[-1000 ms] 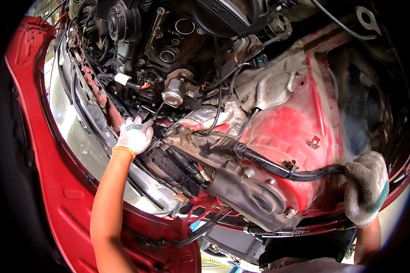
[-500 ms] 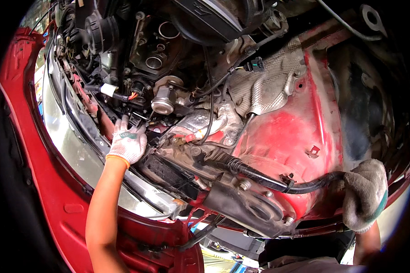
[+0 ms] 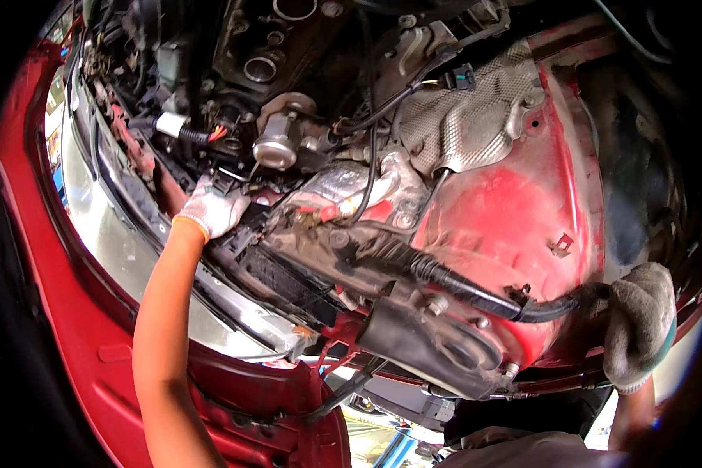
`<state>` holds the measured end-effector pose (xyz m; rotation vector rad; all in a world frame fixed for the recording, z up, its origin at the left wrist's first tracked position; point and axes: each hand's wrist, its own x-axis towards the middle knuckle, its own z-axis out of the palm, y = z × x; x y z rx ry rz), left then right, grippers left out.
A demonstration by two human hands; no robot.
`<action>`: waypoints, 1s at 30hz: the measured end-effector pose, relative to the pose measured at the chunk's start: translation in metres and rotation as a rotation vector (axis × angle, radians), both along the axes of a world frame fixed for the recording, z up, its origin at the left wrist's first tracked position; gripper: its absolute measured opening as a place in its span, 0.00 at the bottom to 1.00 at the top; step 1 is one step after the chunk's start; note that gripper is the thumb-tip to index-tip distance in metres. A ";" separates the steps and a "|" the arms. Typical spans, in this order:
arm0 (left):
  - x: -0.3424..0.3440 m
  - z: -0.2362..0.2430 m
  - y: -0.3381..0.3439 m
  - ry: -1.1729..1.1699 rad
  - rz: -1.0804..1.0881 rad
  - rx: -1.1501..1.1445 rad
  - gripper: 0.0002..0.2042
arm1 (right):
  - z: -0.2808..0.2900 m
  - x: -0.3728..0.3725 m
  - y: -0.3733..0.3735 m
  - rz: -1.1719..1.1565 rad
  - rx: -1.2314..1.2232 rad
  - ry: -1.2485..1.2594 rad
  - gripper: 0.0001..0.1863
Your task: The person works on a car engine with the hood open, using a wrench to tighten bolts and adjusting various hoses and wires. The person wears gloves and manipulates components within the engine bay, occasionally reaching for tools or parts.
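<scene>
My left hand, in a white knitted glove with an orange cuff, reaches into the engine bay behind the headlight. Its fingertips dip among dark parts below a silver cylindrical metal part and are hidden. Near that hand lies a wiring connector with white tape and orange wires. At the far right my right hand, gloved in grey-white, is curled round the end of a thick black taped wiring harness. This harness runs leftward across the red inner body panel.
A loose black plug hangs over the dimpled heat shield. Thin black cable crosses the middle. A black cover sits at the front, and the red bodywork curves along the left.
My left hand has sunk deeper among the parts, so its fingers show less. The engine bay has shifted slightly in view. My right hand stays at the harness.
</scene>
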<state>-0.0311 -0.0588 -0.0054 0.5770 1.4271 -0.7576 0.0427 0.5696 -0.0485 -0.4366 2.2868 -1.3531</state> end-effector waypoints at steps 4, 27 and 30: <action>0.004 0.013 -0.002 0.058 0.084 0.056 0.18 | 0.001 -0.003 -0.001 0.005 0.014 0.033 0.19; -0.001 0.025 0.013 0.176 0.152 0.072 0.22 | -0.003 0.002 0.001 0.007 0.068 0.061 0.23; 0.011 0.010 -0.009 0.186 0.071 0.073 0.20 | -0.003 -0.001 -0.001 0.000 0.051 0.045 0.22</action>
